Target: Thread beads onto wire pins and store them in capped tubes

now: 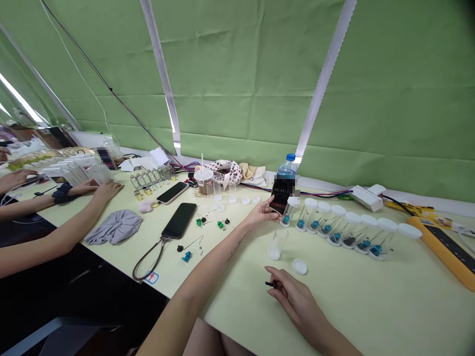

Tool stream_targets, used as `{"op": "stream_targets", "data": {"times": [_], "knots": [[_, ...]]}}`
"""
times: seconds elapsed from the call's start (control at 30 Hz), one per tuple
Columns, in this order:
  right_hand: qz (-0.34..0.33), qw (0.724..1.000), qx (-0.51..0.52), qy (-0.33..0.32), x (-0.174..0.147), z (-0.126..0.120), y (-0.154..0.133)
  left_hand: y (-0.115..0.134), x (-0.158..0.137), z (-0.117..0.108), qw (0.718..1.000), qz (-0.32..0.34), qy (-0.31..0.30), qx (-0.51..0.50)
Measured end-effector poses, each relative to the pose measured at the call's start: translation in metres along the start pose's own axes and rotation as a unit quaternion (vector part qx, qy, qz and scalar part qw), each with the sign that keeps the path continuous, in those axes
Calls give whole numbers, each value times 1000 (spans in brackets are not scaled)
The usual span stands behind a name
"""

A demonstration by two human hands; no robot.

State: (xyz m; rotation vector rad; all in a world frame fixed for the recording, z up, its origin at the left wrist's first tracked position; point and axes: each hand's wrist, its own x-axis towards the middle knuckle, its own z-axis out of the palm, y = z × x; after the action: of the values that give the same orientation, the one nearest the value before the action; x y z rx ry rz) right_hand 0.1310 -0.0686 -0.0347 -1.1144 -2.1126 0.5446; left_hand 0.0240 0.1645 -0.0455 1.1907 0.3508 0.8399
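Observation:
My left hand (261,213) reaches forward and grips the lower edge of a dark phone (281,195). The phone stands upright before a blue-capped water bottle (287,170) and shows a running timer. Closer to me, my right hand (295,299) pinches a small black part with a short stem (270,284); its kind is unclear. Just beyond that hand are an uncapped clear plastic jar (277,245) and a loose white lid (300,267). A row of several white-capped jars (336,227) with blue pieces and thin metal wires inside runs to the right.
Left of my arm lie blue and black pieces with a bent wire (187,256), green pieces (221,224), two phones (180,220) and a grey cloth (115,226). A drink cup (204,180) stands behind. An orange power strip (443,249) lies right. A co-worker's hands (107,190) are far left.

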Motion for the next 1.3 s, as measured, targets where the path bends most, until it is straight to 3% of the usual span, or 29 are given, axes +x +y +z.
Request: {"op": "stream_targets", "data": {"times": [0.27,0.4,0.57,0.7,0.9,1.3], "knots": [[-3,1000,14,2,-1,2,5,15,-12,5,1000,0,12,20],[12,997,47,65,2,-3,8,34,-41,11,988,66,134,29],[32,987,67,139,7,-8,11,53,-108,39,954,141,251,79],[45,982,84,162,8,-8,12,49,-141,63,964,110,221,98],[45,978,88,185,9,-10,12,35,-144,78,989,43,103,95],[37,977,83,192,10,-11,12,28,-145,81,993,0,99,69]]}}
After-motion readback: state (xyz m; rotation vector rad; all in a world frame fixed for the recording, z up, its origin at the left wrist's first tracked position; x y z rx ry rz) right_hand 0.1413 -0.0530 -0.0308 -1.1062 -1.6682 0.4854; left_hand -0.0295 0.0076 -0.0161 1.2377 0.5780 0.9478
